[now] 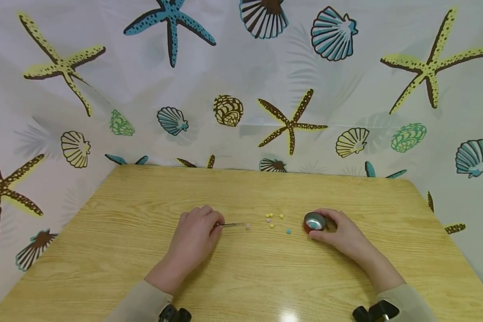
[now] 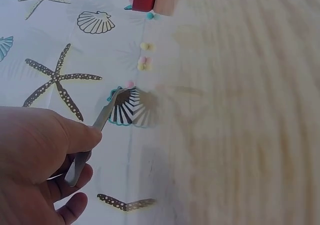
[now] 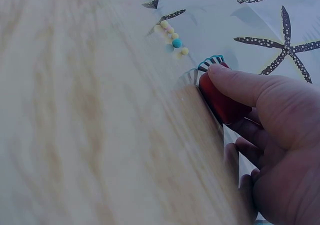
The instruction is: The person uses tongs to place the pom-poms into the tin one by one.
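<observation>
My left hand [image 1: 195, 237] pinches metal tweezers [image 2: 103, 122] between thumb and fingers, their tips pointing right. Right at those tips is a small pink bead [image 1: 247, 226]; whether the tips grip it I cannot tell. On the right, my right hand [image 1: 348, 235] holds a small red cup [image 3: 220, 97] by its sides, thumb on the near side. The cup stands upright on the table, and something blue [image 1: 314, 225] shows inside its silvery interior. Between the hands lie several yellow beads [image 1: 271, 226], a pinkish bead [image 1: 268, 220] and a blue bead [image 1: 288, 231], the blue one nearest the cup.
A light wooden table [image 1: 241, 277] with a glossy surface spreads under both hands. Behind it hangs a white cloth [image 1: 209, 147] printed with starfish and shells, meeting the table's back edge. Beige sleeves and dark wrist cameras [image 1: 376, 311] show at the bottom.
</observation>
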### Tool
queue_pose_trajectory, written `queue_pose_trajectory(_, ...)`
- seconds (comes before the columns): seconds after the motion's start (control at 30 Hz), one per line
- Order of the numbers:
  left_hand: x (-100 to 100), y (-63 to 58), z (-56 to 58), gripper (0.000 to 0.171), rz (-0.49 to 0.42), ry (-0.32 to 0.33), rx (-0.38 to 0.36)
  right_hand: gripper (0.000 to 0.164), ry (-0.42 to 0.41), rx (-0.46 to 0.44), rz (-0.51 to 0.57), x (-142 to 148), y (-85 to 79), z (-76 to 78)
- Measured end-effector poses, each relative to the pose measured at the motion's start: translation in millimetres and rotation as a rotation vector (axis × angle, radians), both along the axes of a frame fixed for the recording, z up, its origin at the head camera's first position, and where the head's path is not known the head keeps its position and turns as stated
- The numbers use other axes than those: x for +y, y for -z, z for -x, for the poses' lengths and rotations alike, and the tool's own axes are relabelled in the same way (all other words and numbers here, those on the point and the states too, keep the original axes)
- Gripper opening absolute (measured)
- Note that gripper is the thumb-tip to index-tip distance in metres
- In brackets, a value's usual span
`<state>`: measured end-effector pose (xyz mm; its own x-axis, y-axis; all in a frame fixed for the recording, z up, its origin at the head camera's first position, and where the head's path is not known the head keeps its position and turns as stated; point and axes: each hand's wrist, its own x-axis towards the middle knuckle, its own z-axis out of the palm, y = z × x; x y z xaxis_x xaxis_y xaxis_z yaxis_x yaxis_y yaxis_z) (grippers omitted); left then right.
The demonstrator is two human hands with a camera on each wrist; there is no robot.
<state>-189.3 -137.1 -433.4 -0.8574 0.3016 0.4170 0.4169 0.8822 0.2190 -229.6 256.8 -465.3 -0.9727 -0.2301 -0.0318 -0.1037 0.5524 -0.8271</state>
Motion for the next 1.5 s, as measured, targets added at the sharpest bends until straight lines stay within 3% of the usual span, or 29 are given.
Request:
queue_pose_trajectory(0.43, 11.9, -12.9, 7.2, 0.010, -0.043, 0.017, 0.046, 0.074, 0.000, 0.008, -0.020, 1.3, 0.8, 1.3)
queue_pose_trajectory(0.83, 45.0, -24.8, 16.7, 0.009, -0.078, 0.053, 0.055, 0.070, -0.006, 0.017, -0.010, 2.0, -1.6, 3.1)
queue_pose_trajectory(1.5, 107.0, -19.4, 28.8, 0.007, -0.121, 0.123, 0.033, 0.069, -0.007, 0.002, 0.026, 3.4, 1.1, 4.8)
